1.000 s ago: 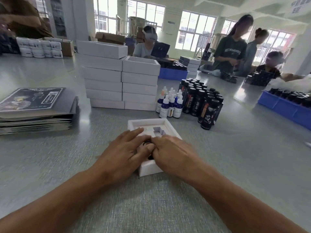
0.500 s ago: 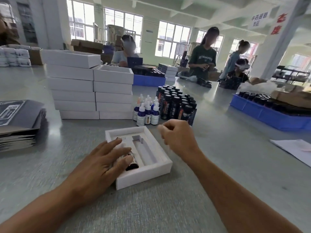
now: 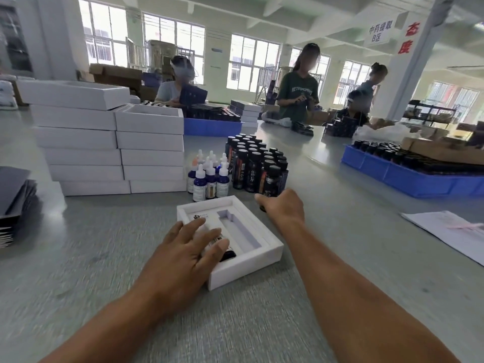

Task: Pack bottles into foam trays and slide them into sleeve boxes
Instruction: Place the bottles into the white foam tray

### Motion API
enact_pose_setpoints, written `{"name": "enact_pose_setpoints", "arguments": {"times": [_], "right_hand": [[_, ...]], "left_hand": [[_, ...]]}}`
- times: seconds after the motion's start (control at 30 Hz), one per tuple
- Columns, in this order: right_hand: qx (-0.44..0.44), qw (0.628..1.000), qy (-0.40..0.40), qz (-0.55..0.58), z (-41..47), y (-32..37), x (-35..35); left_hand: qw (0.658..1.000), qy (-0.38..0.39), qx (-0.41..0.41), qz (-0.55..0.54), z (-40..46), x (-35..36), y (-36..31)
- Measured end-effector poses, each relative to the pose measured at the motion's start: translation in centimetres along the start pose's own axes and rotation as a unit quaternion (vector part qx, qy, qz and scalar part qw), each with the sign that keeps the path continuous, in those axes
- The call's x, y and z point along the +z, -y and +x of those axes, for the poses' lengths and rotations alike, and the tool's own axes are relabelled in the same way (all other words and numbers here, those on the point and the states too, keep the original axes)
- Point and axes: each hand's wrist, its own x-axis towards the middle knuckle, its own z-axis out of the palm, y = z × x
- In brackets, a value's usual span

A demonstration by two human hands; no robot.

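A white foam tray (image 3: 246, 268) lies on the grey table in front of me. A dark bottle (image 3: 228, 254) lies in its left slot, and the right slot (image 3: 241, 231) is empty. My left hand (image 3: 188, 247) rests flat on the tray's left side, fingers spread over that bottle. My right hand (image 3: 282, 208) is stretched past the tray to the near edge of a cluster of upright black bottles (image 3: 256, 163). Its fingers curl around the nearest one, and a dark bit shows below the thumb. Several blue dropper bottles (image 3: 209, 176) with white caps stand left of the cluster.
Two stacks of white boxes (image 3: 104, 142) rise at the back left. Dark flat sleeves (image 3: 13, 203) are piled at the left edge. A blue bin of bottles (image 3: 408, 171) and a paper sheet (image 3: 450, 229) lie to the right. Other people work at the far end.
My right hand left the tray and reached forward to the black bottle cluster. My left hand stayed on the bottle in the tray. My view swung left and up.
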Motion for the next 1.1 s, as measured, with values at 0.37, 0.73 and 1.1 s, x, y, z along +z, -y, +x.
{"name": "enact_pose_setpoints", "arguments": {"times": [0.37, 0.73, 1.1], "right_hand": [[-0.005, 1.000, -0.029, -0.012, 0.3, -0.8, -0.1], [-0.225, 0.971, 0.066, -0.048, -7.2, 2.4, -4.9], [-0.318, 0.918, 0.023, -0.234, -9.7, 1.4, -2.6]], "left_hand": [[1.000, -0.014, 0.016, -0.008, 0.1, 0.4, 0.8], [0.996, -0.061, -0.021, 0.066, -0.2, 0.1, 0.4], [0.997, -0.051, -0.027, 0.051, -0.2, 0.5, 0.6]]}}
